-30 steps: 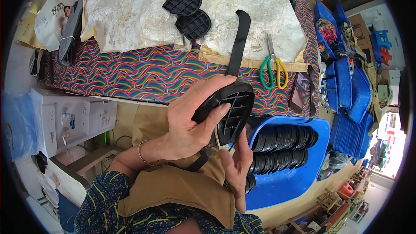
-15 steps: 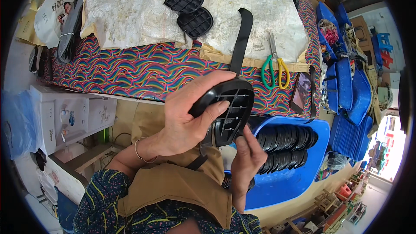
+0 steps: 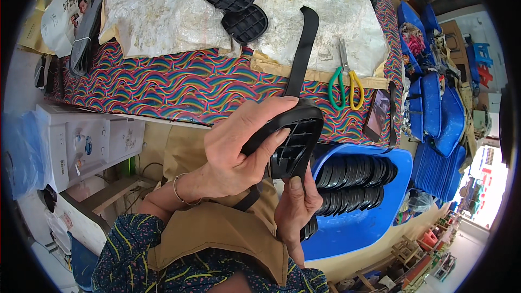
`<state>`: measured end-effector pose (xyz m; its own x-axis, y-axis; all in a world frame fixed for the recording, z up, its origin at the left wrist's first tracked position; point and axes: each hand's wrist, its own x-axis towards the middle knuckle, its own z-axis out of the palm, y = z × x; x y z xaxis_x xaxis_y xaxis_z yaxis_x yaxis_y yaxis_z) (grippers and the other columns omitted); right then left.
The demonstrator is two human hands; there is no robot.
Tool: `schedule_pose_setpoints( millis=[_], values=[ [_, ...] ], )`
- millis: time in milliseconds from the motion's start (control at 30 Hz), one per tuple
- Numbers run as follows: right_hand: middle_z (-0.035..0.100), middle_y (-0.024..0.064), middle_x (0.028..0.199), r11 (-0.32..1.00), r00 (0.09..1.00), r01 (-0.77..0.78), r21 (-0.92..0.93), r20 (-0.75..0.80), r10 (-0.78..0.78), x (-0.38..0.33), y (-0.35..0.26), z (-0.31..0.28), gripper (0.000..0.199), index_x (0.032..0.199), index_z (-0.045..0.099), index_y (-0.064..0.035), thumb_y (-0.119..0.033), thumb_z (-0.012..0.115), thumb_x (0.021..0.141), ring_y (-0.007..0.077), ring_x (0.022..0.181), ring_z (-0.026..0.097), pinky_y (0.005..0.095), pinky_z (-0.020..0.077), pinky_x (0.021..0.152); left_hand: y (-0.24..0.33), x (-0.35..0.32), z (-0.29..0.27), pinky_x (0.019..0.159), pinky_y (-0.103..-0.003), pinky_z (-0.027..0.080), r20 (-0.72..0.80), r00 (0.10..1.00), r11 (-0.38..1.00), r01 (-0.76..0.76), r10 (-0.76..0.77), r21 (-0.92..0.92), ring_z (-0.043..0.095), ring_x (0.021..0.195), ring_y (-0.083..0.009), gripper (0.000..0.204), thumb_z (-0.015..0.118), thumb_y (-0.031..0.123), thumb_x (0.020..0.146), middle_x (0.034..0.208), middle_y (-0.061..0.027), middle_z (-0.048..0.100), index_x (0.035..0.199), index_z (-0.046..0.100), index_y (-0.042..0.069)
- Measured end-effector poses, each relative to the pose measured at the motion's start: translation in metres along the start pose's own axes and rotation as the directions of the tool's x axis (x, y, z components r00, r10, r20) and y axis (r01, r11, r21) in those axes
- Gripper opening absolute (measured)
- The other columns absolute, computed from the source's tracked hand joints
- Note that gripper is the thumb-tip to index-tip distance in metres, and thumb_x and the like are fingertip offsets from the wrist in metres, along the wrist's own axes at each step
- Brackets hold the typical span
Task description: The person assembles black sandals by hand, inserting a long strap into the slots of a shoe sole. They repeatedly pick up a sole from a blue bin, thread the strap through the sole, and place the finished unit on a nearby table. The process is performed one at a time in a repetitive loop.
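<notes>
Left of your grip, the white box (image 3: 89, 141) stands well apart, giving that side the wider gap. The table (image 3: 163, 121) edge runs just beyond your left hand (image 3: 230, 152), which is closed on the black ribbed piece (image 3: 299, 140), thumb on its ribs. Your right hand (image 3: 297, 203) pinches the piece's lower end. Right of it, the blue tub (image 3: 355, 230) comes near, tightening the room.

Beyond the grip, a white sheet (image 3: 163, 16) partly covers patterned cloth (image 3: 163, 87) and bears ribbed pads (image 3: 245, 23); a black strap (image 3: 299, 54) extends toward your left fingers. Scissors (image 3: 345, 68) and phone (image 3: 376, 115) lie rightward, blue trays (image 3: 440, 171) farther off.
</notes>
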<state>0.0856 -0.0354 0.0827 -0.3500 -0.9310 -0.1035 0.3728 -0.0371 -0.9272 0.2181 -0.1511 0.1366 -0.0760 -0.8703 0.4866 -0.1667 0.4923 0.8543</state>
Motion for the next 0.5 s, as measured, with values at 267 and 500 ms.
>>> schedule_pose_setpoints(
  millis=[267, 500],
  values=[
    [0.045, 0.0229, 0.142, 0.978, 0.983, 0.180, -0.101, 0.000, -0.181, -0.005, 0.023, -0.004, 0.043, 0.136, 0.045, 0.0099, 0.006, 0.051, 0.093, 0.0299, 0.131, 0.044, 0.0423, 0.0298, 0.113, 0.001, -0.007, 0.003, 0.081, -0.031, 0.052, 0.024, 0.999, 0.999, -0.025, 0.024, 0.042, 0.066, 0.093, -0.0246, 0.033, 0.069, -0.002, 0.083, 0.106, -0.0183, 0.066, 0.115, 0.061, -0.006],
    [0.046, 0.0225, 0.142, 0.967, 0.989, 0.143, -0.212, -0.003, -0.147, -0.007, 0.018, 0.007, 0.044, 0.135, 0.045, 0.0109, 0.006, 0.051, 0.092, 0.0275, 0.132, 0.043, 0.0385, 0.0295, 0.112, -0.001, -0.009, 0.014, 0.067, -0.031, 0.053, -0.094, 0.992, 0.996, -0.082, 0.084, 0.022, 0.067, 0.078, -0.0254, 0.033, 0.068, -0.006, 0.081, 0.101, -0.0182, 0.068, 0.114, 0.062, -0.006]
  ],
)
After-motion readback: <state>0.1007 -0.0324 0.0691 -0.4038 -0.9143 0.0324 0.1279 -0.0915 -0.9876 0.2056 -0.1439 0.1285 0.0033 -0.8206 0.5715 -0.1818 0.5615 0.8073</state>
